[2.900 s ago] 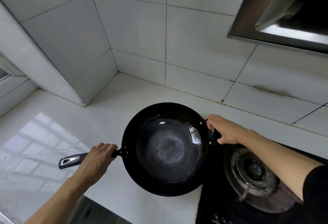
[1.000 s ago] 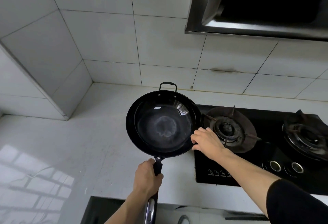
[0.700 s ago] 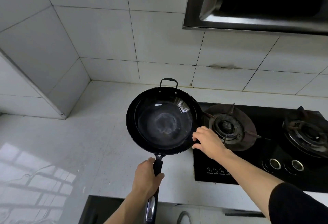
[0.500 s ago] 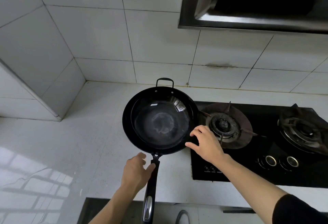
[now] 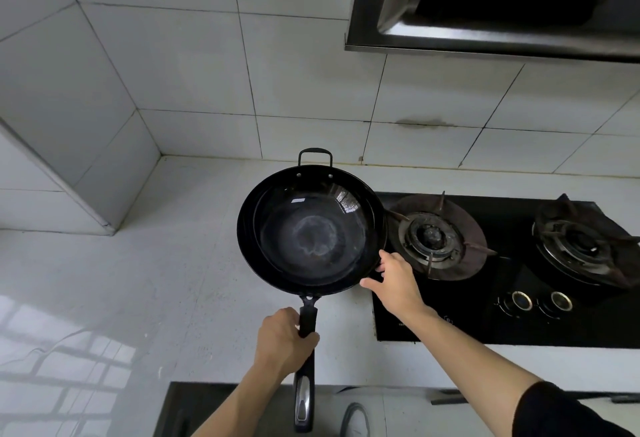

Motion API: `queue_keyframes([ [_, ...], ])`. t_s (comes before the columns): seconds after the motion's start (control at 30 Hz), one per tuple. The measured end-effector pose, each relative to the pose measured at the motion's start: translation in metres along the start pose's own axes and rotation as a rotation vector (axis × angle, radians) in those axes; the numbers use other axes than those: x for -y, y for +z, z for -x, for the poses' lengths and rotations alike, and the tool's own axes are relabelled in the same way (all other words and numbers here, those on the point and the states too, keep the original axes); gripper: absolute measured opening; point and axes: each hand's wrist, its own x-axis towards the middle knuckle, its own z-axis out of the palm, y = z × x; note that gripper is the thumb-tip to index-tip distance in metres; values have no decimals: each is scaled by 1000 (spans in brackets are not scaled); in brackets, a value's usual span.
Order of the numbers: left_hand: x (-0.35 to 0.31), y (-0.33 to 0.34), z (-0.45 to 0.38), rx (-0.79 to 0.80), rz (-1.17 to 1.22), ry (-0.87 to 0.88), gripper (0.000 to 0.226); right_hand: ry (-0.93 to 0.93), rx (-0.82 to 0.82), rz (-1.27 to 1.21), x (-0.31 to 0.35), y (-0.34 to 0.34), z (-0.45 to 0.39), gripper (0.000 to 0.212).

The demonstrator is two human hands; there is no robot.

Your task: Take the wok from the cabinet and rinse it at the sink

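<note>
The black wok (image 5: 311, 232) sits over the white countertop (image 5: 145, 284), just left of the stove, with its small loop handle toward the wall. Its long black handle (image 5: 306, 329) points toward me. My left hand (image 5: 282, 341) grips that handle near the pan. My right hand (image 5: 393, 277) touches the wok's right rim with its fingers and thumb spread. The inside of the wok shows a pale ring at the bottom. No sink or cabinet is in view.
A black gas stove (image 5: 502, 263) with two burners and two knobs lies to the right. A range hood (image 5: 491, 3) hangs above it. Tiled walls form a corner at the back left. A shoe (image 5: 355, 417) shows on the floor below.
Half a second ago my left hand was loose beside the handle; now it grips it again. The wok has stayed beside the stove, and my right hand stays at the rim.
</note>
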Motion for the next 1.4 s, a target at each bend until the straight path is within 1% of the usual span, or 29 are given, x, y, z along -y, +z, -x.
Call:
queue_keyframes([
  [0.13,-9,14,7,11,64,7,24,4,62,67,-3,-8,-3,85],
  [0.2,-13,17,8,9,88,-1,26,10,57,75,0,-8,-2,94],
  [0.3,-13,17,7,11,92,-5,26,26,45,93,6,-5,1,99],
  [0.37,-8,12,6,15,69,1,26,56,32,113,10,-2,3,96],
  [0.47,5,-1,3,28,42,8,28,79,-10,133,16,6,11,76],
  [0.5,9,-5,2,29,32,6,29,86,-22,134,17,9,15,72],
  [0.53,12,-8,1,26,24,4,30,95,-28,126,19,12,17,72],
  [0.63,15,-10,1,15,11,14,30,101,-42,102,23,14,22,84],
  [0.8,7,0,10,-18,21,51,25,115,-28,117,21,7,19,80],
  [0.93,6,10,16,-62,89,46,25,115,-16,134,23,4,21,92],
  [1.03,6,11,15,-59,101,56,25,121,-10,137,23,3,22,94],
  [1.23,10,10,16,-54,108,63,26,110,-7,174,25,1,26,85],
  [1.4,10,0,13,-54,54,91,29,86,-11,178,26,-4,31,71],
])
